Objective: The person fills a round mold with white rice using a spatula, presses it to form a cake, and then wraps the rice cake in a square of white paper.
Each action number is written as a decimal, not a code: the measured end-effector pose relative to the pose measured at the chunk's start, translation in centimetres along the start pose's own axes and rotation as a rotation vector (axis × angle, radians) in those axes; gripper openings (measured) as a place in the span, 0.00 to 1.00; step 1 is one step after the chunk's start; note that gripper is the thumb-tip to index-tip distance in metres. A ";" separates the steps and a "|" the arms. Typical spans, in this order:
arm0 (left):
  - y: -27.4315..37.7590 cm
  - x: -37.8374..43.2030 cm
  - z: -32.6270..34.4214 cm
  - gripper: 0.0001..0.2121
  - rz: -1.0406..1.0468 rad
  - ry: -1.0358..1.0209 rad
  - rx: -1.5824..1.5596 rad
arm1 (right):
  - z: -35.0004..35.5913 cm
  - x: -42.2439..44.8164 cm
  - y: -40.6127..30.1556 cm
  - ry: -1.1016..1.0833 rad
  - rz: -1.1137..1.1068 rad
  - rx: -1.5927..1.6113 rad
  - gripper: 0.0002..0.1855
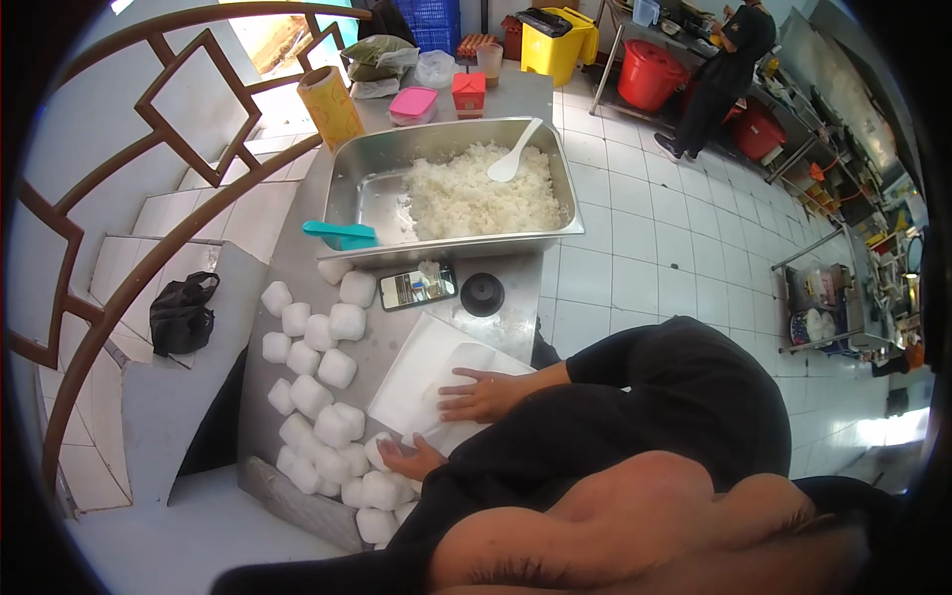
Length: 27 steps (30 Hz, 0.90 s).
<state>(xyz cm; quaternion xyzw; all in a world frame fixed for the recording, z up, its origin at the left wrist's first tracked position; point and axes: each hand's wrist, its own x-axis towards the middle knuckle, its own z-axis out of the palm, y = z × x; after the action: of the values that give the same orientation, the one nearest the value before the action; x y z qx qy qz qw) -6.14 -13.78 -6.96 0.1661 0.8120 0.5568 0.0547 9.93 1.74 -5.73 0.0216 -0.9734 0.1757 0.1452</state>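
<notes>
My right hand [480, 396] lies flat with its fingers spread on a stack of white wrapping paper [416, 372] on the metal table. Beside the paper's lower corner is my left hand [413, 457], thumb and fingers apart, next to a rounded white wrapped bundle [378, 451]; whether it touches the bundle is unclear. Several more white bundles [312, 394] cover the table's left side, some piled up. Beyond the paper lie a phone with a lit screen [418, 288] and a round black bowl-like object [482, 294]. A steel pan [454, 248] holds cooked rice [483, 197].
A white rice paddle [509, 163] rests on the rice; a teal scoop [342, 233] hangs over the pan's left rim. Behind stand a yellow roll [329, 108], a pink-lidded container [413, 104] and a red box [468, 95]. A brown railing [149, 275] runs left. Another person [725, 74] stands far right.
</notes>
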 end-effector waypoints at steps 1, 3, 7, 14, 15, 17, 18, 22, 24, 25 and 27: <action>0.2 0.0 0.1 0.20 0.290 0.119 0.186 | 0.4 0.1 0.6 0.005 -0.006 -0.012 0.31; -0.8 0.4 0.7 0.21 0.584 0.261 0.364 | 0.4 0.2 1.9 -0.031 0.123 0.017 0.28; -4.0 -1.0 1.7 0.23 0.816 -0.037 0.370 | 0.4 3.3 5.9 -0.127 0.321 0.023 0.29; -4.6 -0.8 0.7 0.22 0.380 -0.116 0.436 | 5.6 2.0 13.1 -0.099 0.476 -0.402 0.25; -3.2 -0.6 0.3 0.22 0.265 -0.086 0.374 | 5.4 2.2 13.4 -0.105 0.502 -0.409 0.25; 0.2 0.4 -1.0 0.23 0.192 -0.015 0.314 | -0.1 5.7 10.4 -0.251 0.610 -0.282 0.26; 1.4 0.4 -0.8 0.22 0.236 0.026 0.325 | -0.4 4.4 10.0 -0.104 0.513 -0.268 0.26; 1.3 -2.4 -2.3 0.18 0.487 0.005 0.265 | -2.6 2.9 8.4 -0.015 0.353 0.236 0.27; 0.9 -3.3 -2.3 0.20 0.538 -0.120 0.281 | -3.4 3.5 8.0 -0.083 0.340 0.253 0.26; 0.9 -3.6 -2.1 0.23 0.594 -0.254 0.294 | -3.9 4.0 8.2 -0.145 0.338 0.267 0.26; 1.6 -3.9 -1.3 0.24 0.613 -0.267 0.355 | -3.6 4.3 8.4 -0.097 0.300 0.224 0.22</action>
<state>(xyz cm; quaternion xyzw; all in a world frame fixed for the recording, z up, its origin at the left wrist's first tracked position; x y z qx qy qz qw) -2.49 -15.74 -5.36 0.4795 0.7941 0.3715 -0.0388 5.99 10.89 -4.09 -0.0993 -0.9459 0.3015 0.0671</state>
